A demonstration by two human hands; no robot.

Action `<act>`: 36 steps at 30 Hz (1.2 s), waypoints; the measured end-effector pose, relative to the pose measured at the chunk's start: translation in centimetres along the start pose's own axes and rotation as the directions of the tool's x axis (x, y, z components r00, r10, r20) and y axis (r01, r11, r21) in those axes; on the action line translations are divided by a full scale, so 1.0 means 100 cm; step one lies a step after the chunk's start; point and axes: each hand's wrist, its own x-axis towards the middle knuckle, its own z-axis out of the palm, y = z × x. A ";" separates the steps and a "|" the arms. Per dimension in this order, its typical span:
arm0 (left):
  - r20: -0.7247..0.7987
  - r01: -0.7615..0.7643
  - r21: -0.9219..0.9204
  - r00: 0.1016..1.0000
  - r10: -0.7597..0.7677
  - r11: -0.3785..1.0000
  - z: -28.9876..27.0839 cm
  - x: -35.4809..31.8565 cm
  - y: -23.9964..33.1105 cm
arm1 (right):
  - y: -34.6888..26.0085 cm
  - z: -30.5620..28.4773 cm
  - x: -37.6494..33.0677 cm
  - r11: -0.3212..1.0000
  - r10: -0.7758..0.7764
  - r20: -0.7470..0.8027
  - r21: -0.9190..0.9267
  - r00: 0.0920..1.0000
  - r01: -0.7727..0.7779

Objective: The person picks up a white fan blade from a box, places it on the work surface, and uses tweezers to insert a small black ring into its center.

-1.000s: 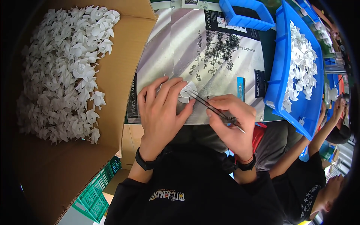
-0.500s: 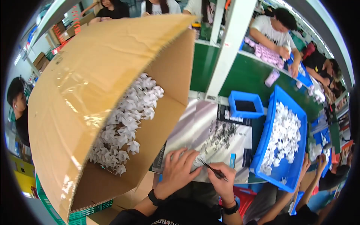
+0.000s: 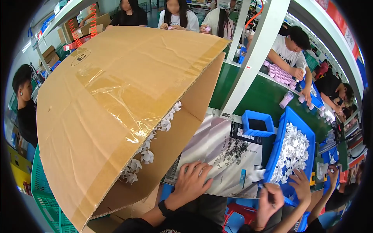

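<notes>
My left hand (image 3: 193,182) lies with its fingers spread on the printed sheet (image 3: 206,145), holding nothing. My right hand (image 3: 271,200) is closed at the near left edge of the long blue tray (image 3: 268,163). Dark tweezers (image 3: 261,186) show partly at its fingers. A small white fan-blade-like part (image 3: 257,173) is just beyond the fingertips, smeared by motion; whether tweezers or fingertips grip it I cannot tell. Many similar white bladed parts (image 3: 293,149) fill the tray. Small black pieces (image 3: 232,151) are scattered on the sheet.
A large open cardboard box (image 3: 112,89) with white bladed parts inside takes up the left side. Another person's hand (image 3: 301,186) reaches to the tray beside my right hand. A small blue bin (image 3: 258,123) and a white post (image 3: 248,66) stand at the back.
My right hand has moved right, from beside my left hand to the tray edge. The left fingers no longer hold a white part and are now spread. Another person's hand has come over the tray.
</notes>
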 end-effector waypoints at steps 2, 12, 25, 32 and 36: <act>-0.010 0.002 -0.002 1.000 -0.002 1.000 -0.003 -0.001 -0.003 | 0.017 -0.028 0.014 0.996 -0.028 -0.025 -0.082 0.999 0.025; -0.025 0.001 -0.005 1.000 -0.001 1.000 0.001 -0.004 -0.001 | 0.091 -0.060 0.031 0.907 0.119 -0.148 -0.387 0.982 -0.168; -0.031 0.130 -0.048 0.991 -0.131 0.990 -0.004 -0.002 0.003 | 0.023 0.014 -0.022 0.976 0.159 -0.125 0.168 0.979 -0.137; -0.096 0.074 -0.195 0.991 -0.094 0.978 0.004 -0.007 -0.006 | 0.033 0.075 -0.018 0.873 0.297 0.377 0.263 0.877 -0.410; -0.088 0.062 -0.218 0.993 -0.083 0.974 0.002 -0.007 -0.004 | 0.044 0.085 -0.022 0.792 0.388 0.360 0.341 0.848 -0.507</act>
